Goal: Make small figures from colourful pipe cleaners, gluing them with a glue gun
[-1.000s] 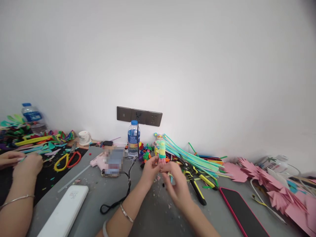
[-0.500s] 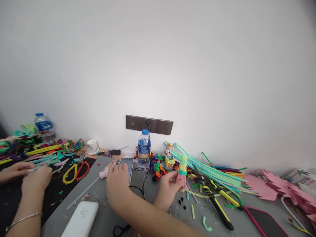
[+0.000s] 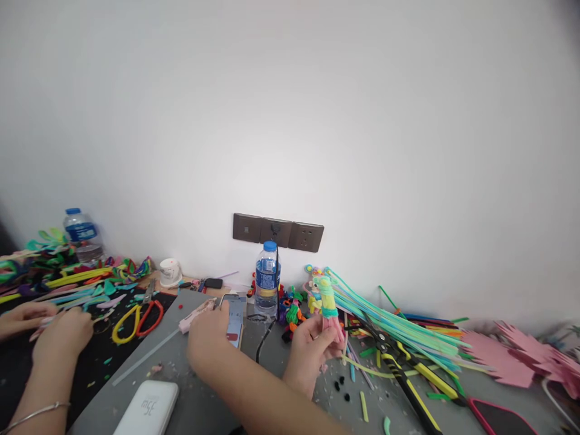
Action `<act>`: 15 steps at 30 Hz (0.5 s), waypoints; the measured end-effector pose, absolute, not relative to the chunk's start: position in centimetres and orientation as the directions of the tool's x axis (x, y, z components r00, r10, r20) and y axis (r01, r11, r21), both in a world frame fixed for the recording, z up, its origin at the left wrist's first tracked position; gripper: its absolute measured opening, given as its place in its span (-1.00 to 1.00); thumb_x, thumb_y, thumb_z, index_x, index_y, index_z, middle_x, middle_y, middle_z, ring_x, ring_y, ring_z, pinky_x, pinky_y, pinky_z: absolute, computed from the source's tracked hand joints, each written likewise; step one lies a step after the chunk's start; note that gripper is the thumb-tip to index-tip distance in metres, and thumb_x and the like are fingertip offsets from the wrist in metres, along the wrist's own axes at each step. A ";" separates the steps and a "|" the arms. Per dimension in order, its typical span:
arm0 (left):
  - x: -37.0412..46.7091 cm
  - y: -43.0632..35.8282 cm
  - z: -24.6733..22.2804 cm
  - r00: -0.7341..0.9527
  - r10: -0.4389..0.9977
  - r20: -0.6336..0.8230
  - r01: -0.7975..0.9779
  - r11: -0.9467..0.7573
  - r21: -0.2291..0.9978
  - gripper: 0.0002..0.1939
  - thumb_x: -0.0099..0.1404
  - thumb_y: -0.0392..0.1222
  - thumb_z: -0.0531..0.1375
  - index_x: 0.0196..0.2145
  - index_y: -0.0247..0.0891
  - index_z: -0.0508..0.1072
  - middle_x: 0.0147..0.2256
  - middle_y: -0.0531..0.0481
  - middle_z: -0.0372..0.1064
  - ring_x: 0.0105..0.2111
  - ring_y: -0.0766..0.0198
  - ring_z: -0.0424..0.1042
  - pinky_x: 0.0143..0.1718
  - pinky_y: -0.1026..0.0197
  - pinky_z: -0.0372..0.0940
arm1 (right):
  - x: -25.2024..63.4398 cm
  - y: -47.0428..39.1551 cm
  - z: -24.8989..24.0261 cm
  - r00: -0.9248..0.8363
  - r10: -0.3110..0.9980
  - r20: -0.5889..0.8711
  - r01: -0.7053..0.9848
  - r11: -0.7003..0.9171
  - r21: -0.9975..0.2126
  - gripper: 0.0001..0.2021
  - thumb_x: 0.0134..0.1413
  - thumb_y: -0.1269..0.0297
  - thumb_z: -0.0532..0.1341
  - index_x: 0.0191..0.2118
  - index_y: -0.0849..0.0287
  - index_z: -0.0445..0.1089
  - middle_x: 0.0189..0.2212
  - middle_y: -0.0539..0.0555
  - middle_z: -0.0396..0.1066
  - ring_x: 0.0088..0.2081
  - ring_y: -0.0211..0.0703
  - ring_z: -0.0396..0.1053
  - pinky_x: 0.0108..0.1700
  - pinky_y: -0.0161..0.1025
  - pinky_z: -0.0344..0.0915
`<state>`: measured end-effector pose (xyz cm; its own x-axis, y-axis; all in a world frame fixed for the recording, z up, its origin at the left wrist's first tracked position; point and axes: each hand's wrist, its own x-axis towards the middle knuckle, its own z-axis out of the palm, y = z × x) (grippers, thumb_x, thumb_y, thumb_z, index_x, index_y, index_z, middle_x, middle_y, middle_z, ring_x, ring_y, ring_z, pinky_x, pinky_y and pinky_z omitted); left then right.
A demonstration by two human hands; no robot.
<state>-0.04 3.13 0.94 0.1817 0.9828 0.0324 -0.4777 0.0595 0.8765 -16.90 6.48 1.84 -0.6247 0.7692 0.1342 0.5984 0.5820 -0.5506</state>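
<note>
left grip [image 3: 312,347]: holds pipe-cleaner figure [image 3: 327,300] | right grip [image 3: 209,338]: seemingly touching phone [image 3: 235,314]

The right hand [image 3: 209,338] reaches across the body toward the left side of the view, its forearm running up from the lower right edge, palm turned down and back of the hand facing up, fingers [image 3: 222,315] loosely curled and pointing forward. The left hand [image 3: 312,344] sits just right of it, so the two forearms cross low in the view; its wrist is bent upward and its fingers [image 3: 327,336] are pinched closed, thumb against the fingertips.
</note>
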 end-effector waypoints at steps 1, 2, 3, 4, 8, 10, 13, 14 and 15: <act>0.0 3.1 1.0 0.194 0.980 0.034 -0.491 0.067 0.869 -0.75 0.33 -0.06 0.16 -0.10 -0.19 0.45 -0.06 -0.12 0.40 -0.15 0.16 0.43 -0.16 0.10 0.39 | -16.9 6.4 2.0 -0.572 0.806 0.150 0.640 0.553 -0.534 -0.69 -0.06 0.22 0.19 -0.19 0.22 0.49 -0.13 0.35 0.50 0.11 0.42 0.26 -0.02 0.40 0.01; 0.0 3.0 1.1 0.209 0.977 0.035 -0.501 0.076 0.862 -0.76 0.28 -0.02 0.21 -0.18 -0.21 0.49 -0.15 -0.12 0.45 -0.21 0.16 0.45 -0.21 0.13 0.40 | -16.8 6.3 2.2 -0.522 0.839 0.156 0.680 0.519 -0.518 -0.69 -0.11 0.19 0.20 -0.21 0.19 0.49 -0.16 0.33 0.51 0.09 0.38 0.30 -0.05 0.33 0.07; 0.0 2.9 1.3 0.224 0.974 0.034 -0.510 0.087 0.856 -0.74 0.21 0.01 0.27 -0.28 -0.25 0.51 -0.26 -0.11 0.47 -0.28 0.16 0.47 -0.27 0.16 0.39 | -16.6 6.2 2.4 -0.493 0.856 0.157 0.700 0.497 -0.513 -0.67 -0.14 0.19 0.22 -0.20 0.20 0.48 -0.18 0.34 0.52 0.06 0.35 0.34 -0.08 0.27 0.13; 0.1 2.8 1.5 0.234 0.972 0.031 -0.518 0.098 0.850 -0.71 0.13 0.03 0.32 -0.37 -0.27 0.51 -0.36 -0.11 0.47 -0.36 0.18 0.47 -0.33 0.19 0.37 | -16.3 6.0 2.7 -0.475 0.867 0.149 0.714 0.479 -0.511 -0.63 -0.17 0.21 0.23 -0.17 0.23 0.45 -0.19 0.36 0.52 0.02 0.32 0.38 -0.12 0.22 0.20; 0.1 2.1 2.3 0.264 0.964 0.033 -0.535 0.118 0.836 -0.70 0.01 0.03 0.38 -0.53 -0.28 0.50 -0.50 -0.07 0.42 -0.45 0.18 0.43 -0.37 0.16 0.31 | -14.8 5.0 4.2 -0.476 0.876 0.081 0.731 0.445 -0.517 -0.49 -0.09 0.32 0.22 0.02 0.48 0.25 -0.16 0.52 0.47 -0.10 0.25 0.47 -0.26 0.05 0.37; 0.0 1.9 2.6 0.276 0.961 0.035 -0.491 0.109 0.864 -0.75 0.05 0.01 0.35 -0.52 -0.23 0.53 -0.51 -0.04 0.44 -0.41 0.11 0.45 -0.34 0.10 0.29 | -13.9 4.6 5.1 -0.475 0.878 0.059 0.739 0.434 -0.516 -0.51 -0.01 0.33 0.20 0.04 0.46 0.18 -0.13 0.52 0.45 -0.10 0.22 0.47 -0.24 0.01 0.38; 0.2 1.9 2.6 0.254 0.967 0.027 -0.420 0.085 0.904 -0.79 0.06 0.01 0.32 -0.50 -0.17 0.53 -0.49 -0.03 0.47 -0.38 0.03 0.47 -0.31 0.04 0.29 | -12.5 4.5 6.6 -0.470 0.879 0.083 0.682 0.421 -0.598 -0.63 0.07 0.32 0.14 -0.01 0.35 0.15 -0.16 0.43 0.47 -0.16 0.16 0.48 -0.24 -0.02 0.37; 0.3 1.9 2.5 0.248 0.968 0.025 -0.403 0.080 0.912 -0.80 0.05 0.00 0.32 -0.50 -0.17 0.53 -0.49 -0.02 0.47 -0.39 0.03 0.47 -0.30 0.02 0.30 | -12.0 4.6 7.0 -0.460 0.880 0.119 0.614 0.412 -0.673 -0.69 0.08 0.33 0.12 -0.05 0.30 0.15 -0.19 0.38 0.49 -0.20 0.11 0.48 -0.26 -0.06 0.36; 0.4 2.0 2.4 0.251 0.968 0.024 -0.393 0.079 0.916 -0.81 0.05 0.00 0.32 -0.50 -0.16 0.53 -0.49 -0.02 0.47 -0.40 0.03 0.47 -0.30 0.02 0.30 | -11.5 4.7 7.3 -0.442 0.884 0.154 0.501 0.386 -0.775 -0.76 0.08 0.33 0.10 -0.11 0.24 0.15 -0.23 0.29 0.50 -0.26 0.03 0.47 -0.29 -0.12 0.35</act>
<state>0.43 1.97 2.43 0.2506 0.9678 0.0243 -0.3934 0.0789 0.9160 -11.47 4.68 7.34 -0.4423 0.8836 0.1538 0.5006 0.3855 -0.7751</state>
